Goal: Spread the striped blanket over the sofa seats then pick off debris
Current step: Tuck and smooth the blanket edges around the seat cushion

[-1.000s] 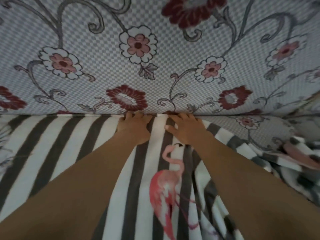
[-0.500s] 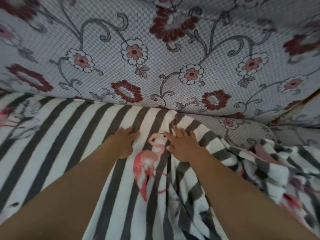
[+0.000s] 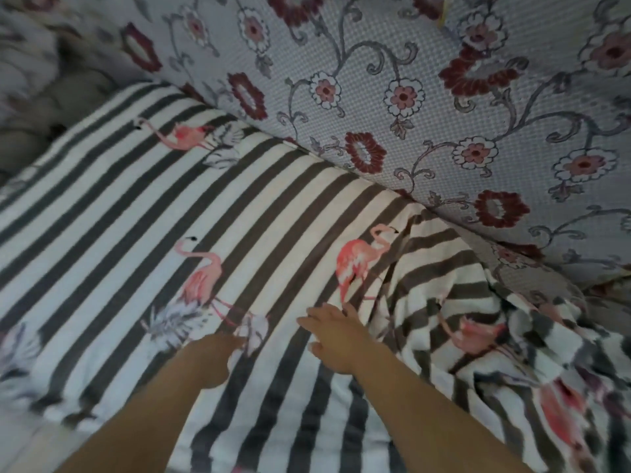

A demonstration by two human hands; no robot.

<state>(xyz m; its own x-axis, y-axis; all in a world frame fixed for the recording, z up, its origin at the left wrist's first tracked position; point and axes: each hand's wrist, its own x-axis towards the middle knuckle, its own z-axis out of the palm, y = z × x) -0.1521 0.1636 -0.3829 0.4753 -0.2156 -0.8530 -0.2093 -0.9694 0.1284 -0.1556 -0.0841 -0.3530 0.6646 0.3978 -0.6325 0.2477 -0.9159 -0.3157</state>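
Note:
The striped blanket [image 3: 112,216], white with dark stripes and pink flamingos, lies flat over the left and middle sofa seats. Its right part [image 3: 495,336] is rumpled in folds. My left hand [image 3: 213,358] rests on the flat blanket near the front, fingers loosely bent and holding nothing. My right hand [image 3: 336,337] lies flat with straight fingers beside the rumpled folds, just below a flamingo print. No debris is visible on the blanket.
The sofa backrest [image 3: 426,97], grey with a red and pink floral print, rises behind the seats. A strip of bare floral seat [image 3: 532,268] shows at the right, past the blanket's edge. A dim grey cushion or armrest [image 3: 41,107] sits at far left.
Both hands have slid back from the crease at the backrest toward the front of the seat. The view has swung left, showing more of the flat blanket.

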